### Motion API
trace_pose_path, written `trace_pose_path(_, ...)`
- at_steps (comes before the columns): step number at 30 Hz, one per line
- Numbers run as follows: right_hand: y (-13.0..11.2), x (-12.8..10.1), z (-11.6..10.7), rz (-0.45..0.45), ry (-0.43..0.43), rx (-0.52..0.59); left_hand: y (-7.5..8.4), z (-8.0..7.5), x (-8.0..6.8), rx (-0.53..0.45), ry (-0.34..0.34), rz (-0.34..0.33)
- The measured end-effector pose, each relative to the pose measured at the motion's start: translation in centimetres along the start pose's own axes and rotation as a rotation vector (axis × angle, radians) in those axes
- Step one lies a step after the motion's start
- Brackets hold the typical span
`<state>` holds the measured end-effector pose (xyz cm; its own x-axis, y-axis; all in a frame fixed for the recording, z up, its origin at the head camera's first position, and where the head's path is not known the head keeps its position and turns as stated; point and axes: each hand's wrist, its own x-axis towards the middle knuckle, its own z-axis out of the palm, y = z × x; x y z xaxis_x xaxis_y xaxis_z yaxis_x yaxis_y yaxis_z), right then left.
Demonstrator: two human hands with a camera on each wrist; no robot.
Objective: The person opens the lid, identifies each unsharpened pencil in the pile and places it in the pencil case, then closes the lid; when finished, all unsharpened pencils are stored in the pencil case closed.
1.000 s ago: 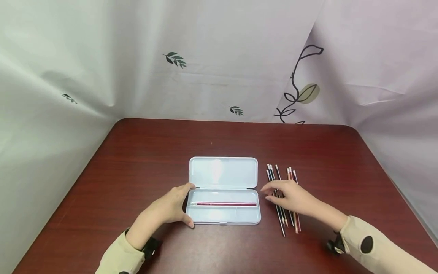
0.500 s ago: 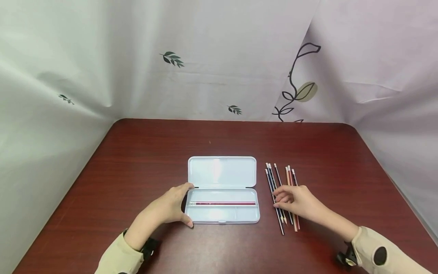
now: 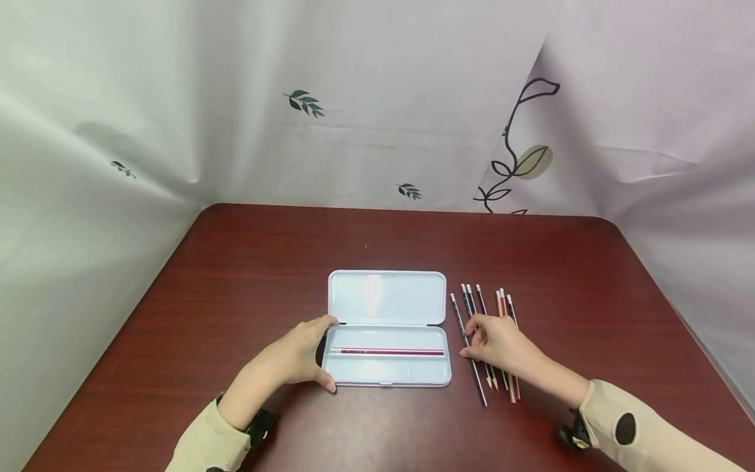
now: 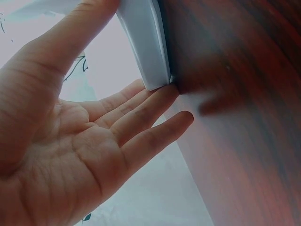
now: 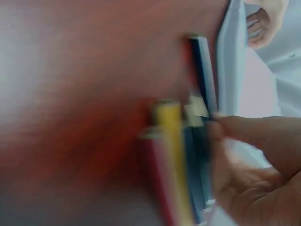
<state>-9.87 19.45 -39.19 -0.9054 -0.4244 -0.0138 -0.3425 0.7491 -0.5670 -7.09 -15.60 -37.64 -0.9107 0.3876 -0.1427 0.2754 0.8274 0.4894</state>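
Head view: our right hand (image 3: 501, 344) rests curled fingertips on the dark pencil (image 3: 468, 349) at the near edge of the loose row, seemingly pinching it. Our left hand (image 3: 295, 357), fingers straight, braces the open pale-blue plastic pencil case (image 3: 386, 328), steadying it on the red-brown table (image 3: 236, 275).
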Motion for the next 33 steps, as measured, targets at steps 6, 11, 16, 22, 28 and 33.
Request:
trace_pose_path(6,-1.5,1.1,-0.7,0.122,-0.141,-0.026,-0.2,0.1,0.0,0.0,0.009,0.027)
trace_pose_path(11,-1.8,2.0,-0.9,0.205,-0.234,0.036,-0.1,0.0,-0.1,-0.001,0.007,0.012)
trace_pose_path(16,-1.4,2.2,-1.1,0.188,-0.278,0.089,0.4,-0.1,0.0,0.002,-0.003,-0.011)
trace_pose_path(22,-0.8,2.2,-1.7,0.125,-0.234,0.102,0.5,0.0,0.0,0.002,-0.02,-0.021)
trace_pose_path(28,-1.1,3.8,-3.3,-0.046,-0.122,0.086,0.5,0.1,0.0,0.017,-0.013,-0.027)
trace_pose_path(33,-1.8,5.2,-3.9,-0.137,-0.046,0.247,0.6,0.0,0.1,0.023,-0.01,-0.01)
